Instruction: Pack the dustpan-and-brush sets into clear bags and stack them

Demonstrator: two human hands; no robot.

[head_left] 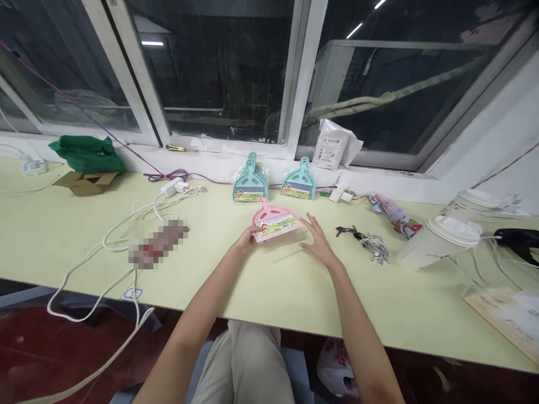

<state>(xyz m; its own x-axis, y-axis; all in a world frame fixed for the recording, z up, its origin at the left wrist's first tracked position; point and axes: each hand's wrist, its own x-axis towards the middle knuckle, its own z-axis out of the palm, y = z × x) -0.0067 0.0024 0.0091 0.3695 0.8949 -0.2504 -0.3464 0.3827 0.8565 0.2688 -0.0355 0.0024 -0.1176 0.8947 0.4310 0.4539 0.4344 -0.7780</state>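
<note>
A pink mini dustpan with its brush (275, 219), wrapped in clear plastic with a printed label, tilts up off the pale yellow table (286, 286). My left hand (245, 240) grips its lower left corner between thumb and fingers. On the other side, my right hand (316, 241) is open, fingers spread beside the wrapper's right edge; whether a fingertip touches the plastic I cannot tell. Behind them lean a stack of teal dustpan sets (251, 178) and, to its right, another teal dustpan set (300, 179), both in clear wrappers.
Keys (370, 244), a folded umbrella (396, 216) and a lidded paper cup (442, 241) stand to the right. White cables (109, 241) and a blurred-out object (158, 244) lie left. A cardboard box (86, 182) with green cloth (86, 154) sits farther back, below the windows.
</note>
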